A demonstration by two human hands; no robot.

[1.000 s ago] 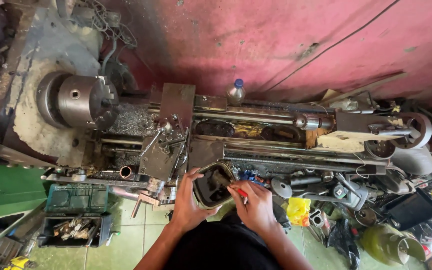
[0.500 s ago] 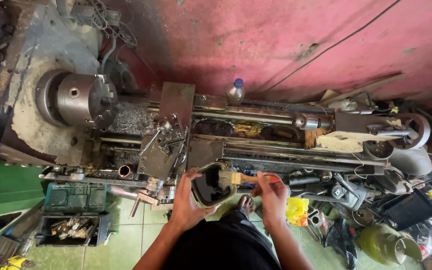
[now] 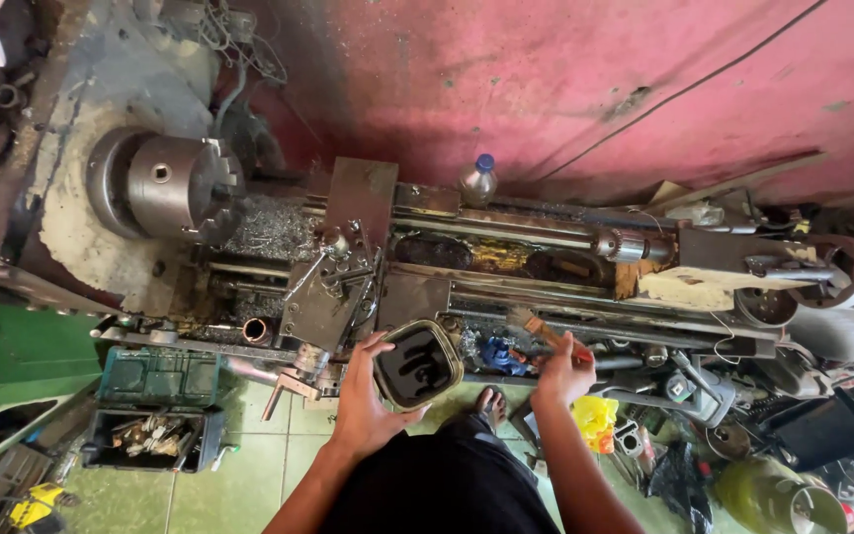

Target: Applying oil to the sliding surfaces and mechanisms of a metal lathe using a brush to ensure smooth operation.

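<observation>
Gripping the oily rounded-square container [image 3: 417, 364], the left hand [image 3: 368, 400] stays put while the right hand [image 3: 560, 371], now withdrawn to three o'clock, clasps a brush [image 3: 546, 334].

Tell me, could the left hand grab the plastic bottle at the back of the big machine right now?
Probably not right away. The left hand is full, its fingers wrapped around a dark oily tin. The plastic bottle stands at the far side of the lathe bed, against the wall, a long lean across.
</observation>
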